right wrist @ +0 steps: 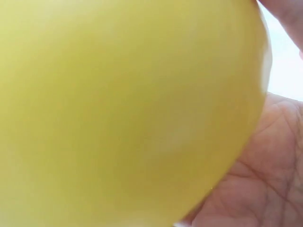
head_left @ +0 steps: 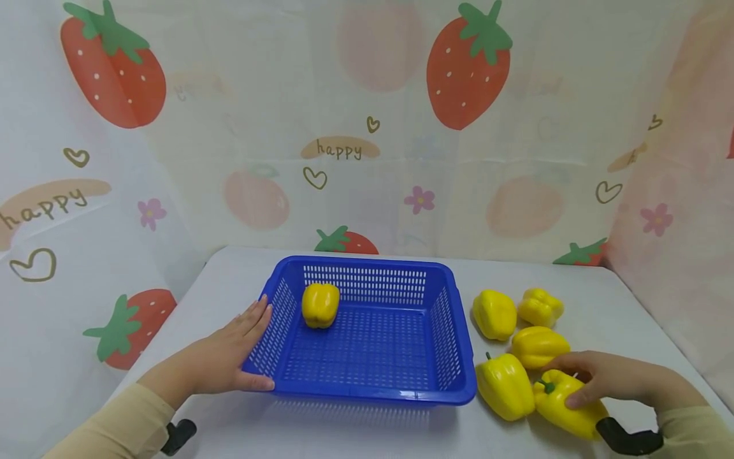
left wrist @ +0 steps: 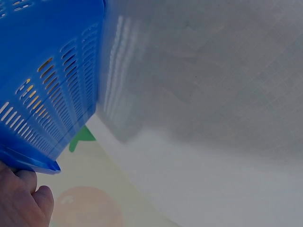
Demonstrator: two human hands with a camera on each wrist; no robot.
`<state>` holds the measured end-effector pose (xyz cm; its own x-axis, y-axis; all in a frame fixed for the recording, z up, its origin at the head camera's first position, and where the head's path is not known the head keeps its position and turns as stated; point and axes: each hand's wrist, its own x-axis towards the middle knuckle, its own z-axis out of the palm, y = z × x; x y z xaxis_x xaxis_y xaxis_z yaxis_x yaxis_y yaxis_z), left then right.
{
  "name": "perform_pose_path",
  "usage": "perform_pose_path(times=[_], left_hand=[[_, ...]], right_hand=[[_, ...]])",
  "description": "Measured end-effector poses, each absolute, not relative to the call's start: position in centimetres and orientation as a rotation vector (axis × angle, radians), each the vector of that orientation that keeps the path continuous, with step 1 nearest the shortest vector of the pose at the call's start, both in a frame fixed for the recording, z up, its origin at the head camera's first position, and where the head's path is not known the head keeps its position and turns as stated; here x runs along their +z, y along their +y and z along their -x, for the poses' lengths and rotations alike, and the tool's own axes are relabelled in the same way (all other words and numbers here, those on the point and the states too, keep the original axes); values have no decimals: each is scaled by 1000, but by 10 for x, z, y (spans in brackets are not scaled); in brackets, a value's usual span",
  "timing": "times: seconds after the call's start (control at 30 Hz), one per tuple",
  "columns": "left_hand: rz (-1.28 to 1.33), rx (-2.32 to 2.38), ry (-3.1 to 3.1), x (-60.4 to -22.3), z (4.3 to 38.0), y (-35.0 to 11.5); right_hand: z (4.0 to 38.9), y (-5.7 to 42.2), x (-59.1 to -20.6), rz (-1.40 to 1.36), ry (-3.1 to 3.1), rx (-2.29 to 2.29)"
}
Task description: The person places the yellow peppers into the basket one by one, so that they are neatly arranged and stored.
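Observation:
My right hand point(head_left: 616, 379) grips a yellow bell pepper point(head_left: 564, 408) at the front right, thumb on its near side and fingers over its far side. The pepper's green stem points left, and its yellow skin point(right wrist: 123, 113) fills most of the right wrist view, beside the palm point(right wrist: 265, 175). My left hand point(head_left: 229, 350) rests along the left rim of a blue plastic basket point(head_left: 375, 394), fingers straight and thumb by the near left corner. In the left wrist view its fingers point(left wrist: 28, 194) touch the rim. One yellow bell pepper point(head_left: 320, 306) stands inside the basket, at the far left.
Right of the basket lie several more yellow bell peppers: one with a stem point(head_left: 506, 387) against the held one, another point(head_left: 540, 347) behind it, and two farther back point(head_left: 495, 315). A white cloth covers the table point(head_left: 229, 427). A strawberry-print curtain point(head_left: 390, 159) encloses the back and sides.

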<state>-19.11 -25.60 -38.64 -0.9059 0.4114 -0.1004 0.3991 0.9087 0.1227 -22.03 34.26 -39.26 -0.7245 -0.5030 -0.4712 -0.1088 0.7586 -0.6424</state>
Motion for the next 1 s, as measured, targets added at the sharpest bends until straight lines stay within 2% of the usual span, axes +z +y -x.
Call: perform_pose_path(times=[1.0], left_hand=[[-607,167,2934,-383,189,-255]], right_hand=[[223,336,-357,478,2505,-924]])
